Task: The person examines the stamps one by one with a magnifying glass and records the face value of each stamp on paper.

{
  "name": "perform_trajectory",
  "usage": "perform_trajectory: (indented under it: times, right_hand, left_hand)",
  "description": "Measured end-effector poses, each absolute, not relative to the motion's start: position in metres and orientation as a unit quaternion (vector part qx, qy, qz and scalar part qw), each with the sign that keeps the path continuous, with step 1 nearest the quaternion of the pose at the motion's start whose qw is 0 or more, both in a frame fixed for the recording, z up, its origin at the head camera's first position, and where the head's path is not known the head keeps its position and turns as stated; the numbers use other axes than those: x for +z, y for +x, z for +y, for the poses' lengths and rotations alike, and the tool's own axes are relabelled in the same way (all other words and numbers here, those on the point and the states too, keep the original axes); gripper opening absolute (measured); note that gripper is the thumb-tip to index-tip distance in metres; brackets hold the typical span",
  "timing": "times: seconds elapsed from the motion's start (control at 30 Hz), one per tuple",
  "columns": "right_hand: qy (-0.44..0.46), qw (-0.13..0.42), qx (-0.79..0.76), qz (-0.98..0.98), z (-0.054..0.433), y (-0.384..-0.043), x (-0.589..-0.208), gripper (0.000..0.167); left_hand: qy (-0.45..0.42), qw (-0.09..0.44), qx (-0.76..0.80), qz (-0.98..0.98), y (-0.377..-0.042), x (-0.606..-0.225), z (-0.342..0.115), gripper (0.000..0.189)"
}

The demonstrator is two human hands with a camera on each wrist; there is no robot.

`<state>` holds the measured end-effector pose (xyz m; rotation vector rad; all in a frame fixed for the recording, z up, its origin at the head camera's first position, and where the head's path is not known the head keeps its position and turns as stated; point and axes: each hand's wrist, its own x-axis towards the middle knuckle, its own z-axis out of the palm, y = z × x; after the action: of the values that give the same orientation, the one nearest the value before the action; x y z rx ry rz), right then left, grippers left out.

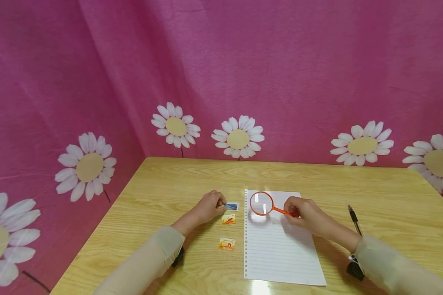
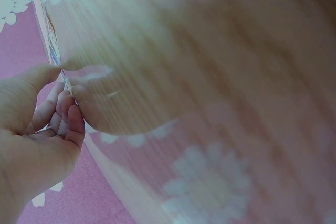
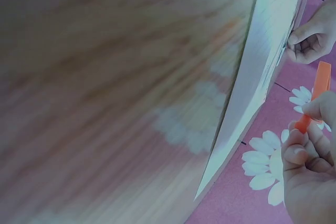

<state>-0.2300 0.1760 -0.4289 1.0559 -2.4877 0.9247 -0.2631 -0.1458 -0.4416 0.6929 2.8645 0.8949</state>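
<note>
My right hand grips the handle of an orange-red magnifying glass, its round lens over the upper part of a white lined sheet of paper. In the right wrist view the orange handle lies between thumb and fingers. My left hand pinches the left edge of a small blue stamp-like picture with a white border, left of the paper. In the left wrist view the thumb and fingertips meet at its thin edge. Below it lie a yellow-orange picture and, nearer me, another orange one.
A black pen lies on the wooden table to the right of the paper, partly behind my right forearm. Faint writing shows on the sheet below the lens. A pink cloth with white flowers hangs behind the table and along its left side.
</note>
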Motion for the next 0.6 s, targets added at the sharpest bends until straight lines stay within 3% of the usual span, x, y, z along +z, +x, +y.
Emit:
perform_trajectory:
  times: [0.6]
  right_hand:
    - [0.392, 0.139, 0.332, -0.847, 0.151, -0.238, -0.433, 0.028]
  left_hand:
    - [0.230, 0.037, 0.289, 0.929, -0.264, -0.441, -0.147, 0.006]
